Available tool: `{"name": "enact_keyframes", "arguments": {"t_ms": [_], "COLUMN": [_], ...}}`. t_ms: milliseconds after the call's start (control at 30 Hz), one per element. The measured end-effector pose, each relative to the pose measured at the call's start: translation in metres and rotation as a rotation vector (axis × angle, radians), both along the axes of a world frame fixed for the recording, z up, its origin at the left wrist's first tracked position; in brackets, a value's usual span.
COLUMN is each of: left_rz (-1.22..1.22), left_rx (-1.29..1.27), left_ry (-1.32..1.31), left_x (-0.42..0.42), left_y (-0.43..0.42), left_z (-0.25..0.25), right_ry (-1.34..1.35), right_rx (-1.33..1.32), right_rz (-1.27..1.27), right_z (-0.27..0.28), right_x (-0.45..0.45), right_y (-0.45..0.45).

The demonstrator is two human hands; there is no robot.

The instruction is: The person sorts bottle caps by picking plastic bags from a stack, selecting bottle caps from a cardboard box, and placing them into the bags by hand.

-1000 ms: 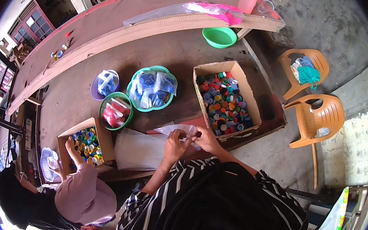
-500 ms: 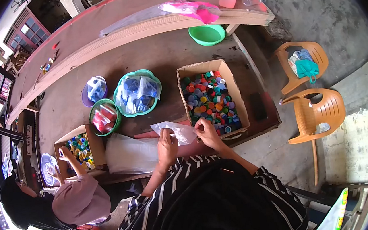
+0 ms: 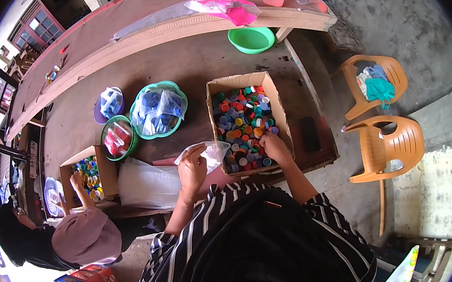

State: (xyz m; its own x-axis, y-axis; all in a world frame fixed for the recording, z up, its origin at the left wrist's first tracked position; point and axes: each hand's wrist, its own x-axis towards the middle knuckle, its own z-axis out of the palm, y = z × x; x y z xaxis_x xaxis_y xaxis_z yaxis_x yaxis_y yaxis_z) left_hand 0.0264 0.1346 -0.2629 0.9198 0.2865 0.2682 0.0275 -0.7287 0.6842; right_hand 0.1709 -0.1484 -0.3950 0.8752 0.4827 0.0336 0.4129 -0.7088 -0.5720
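Note:
My left hand [image 3: 192, 169] is closed on the edge of a clear plastic bag [image 3: 214, 154], which hangs to its right, near the cardboard box. My right hand [image 3: 275, 148] reaches over the near side of the cardboard box [image 3: 278, 94], its fingers bent down among the bottle caps [image 3: 243, 122]. The caps are of many colours: red, orange, blue, green, white and black. Its fingertips are partly hidden, and what they pinch cannot be made out. Beside my left hand lies a stack of flat clear plastic bags [image 3: 147, 185].
Left of the box stand a green basin [image 3: 182, 122] with bagged blue caps, a smaller green basket [image 3: 134, 147] with bagged red ones, and a purple bowl [image 3: 97, 117]. A co-worker [image 3: 84, 235] reaches into another cap box [image 3: 109, 175]. A raised wooden ledge [image 3: 170, 30] crosses behind.
My right hand has left the plastic bag and moved right into the box of caps. The left hand keeps the bag. The co-worker's hand has lowered into the other box.

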Motion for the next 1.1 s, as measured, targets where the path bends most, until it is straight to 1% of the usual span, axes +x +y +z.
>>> {"name": "enact_keyframes", "arguments": {"t_ms": [33,67,167,267,367,467,567,667,767,867,967,1033,1067,1100], "left_rz": [0.015,0.023,0.042,0.023,0.004,0.009,0.005,-0.002,-0.031,-0.062,-0.088,-0.110,-0.107,-0.105], "left_rx": [-0.026,-0.043,-0.080,-0.070,-0.049,-0.042,-0.025,-0.029,-0.020,-0.035,-0.029,0.009,-0.008,-0.025], "left_ry": [0.020,0.017,0.032,0.090,0.072,0.103,0.110,0.111,0.102,0.100,0.074,0.019,0.049,0.079], "left_x": [0.001,0.001,0.002,0.000,0.002,0.004,0.007,0.010,0.015,0.020,0.022,0.023,0.021,0.021], "left_y": [-0.003,-0.006,-0.014,-0.018,-0.020,-0.024,-0.025,-0.027,-0.028,-0.030,-0.029,-0.027,-0.027,-0.028], "left_z": [0.001,0.000,-0.003,-0.002,-0.004,0.003,0.004,0.005,0.003,0.001,-0.003,-0.007,-0.009,-0.006], "right_ry": [-0.091,-0.073,-0.112,0.038,0.046,-0.010,-0.102,0.416,0.566,0.586,0.604,0.432,0.347,0.345], "right_rx": [-0.075,-0.007,-0.069,-0.085,-0.087,0.010,0.245,0.266,0.468,0.457,0.454,0.430,0.417,0.448], "right_rz": [-0.018,-0.046,0.037,0.012,0.002,0.068,0.063,-0.070,-0.172,-0.154,-0.193,-0.111,-0.070,-0.097], "right_z": [-0.001,-0.003,-0.006,-0.005,-0.002,-0.015,-0.033,0.001,-0.001,-0.006,-0.009,-0.005,-0.004,0.000], "right_x": [-0.006,-0.009,-0.005,-0.004,-0.006,-0.003,0.006,0.013,0.018,0.024,0.023,0.019,0.017,0.014], "right_y": [-0.004,-0.004,-0.006,0.001,0.003,-0.008,-0.016,-0.018,-0.022,-0.024,-0.022,-0.020,-0.019,-0.016]}}
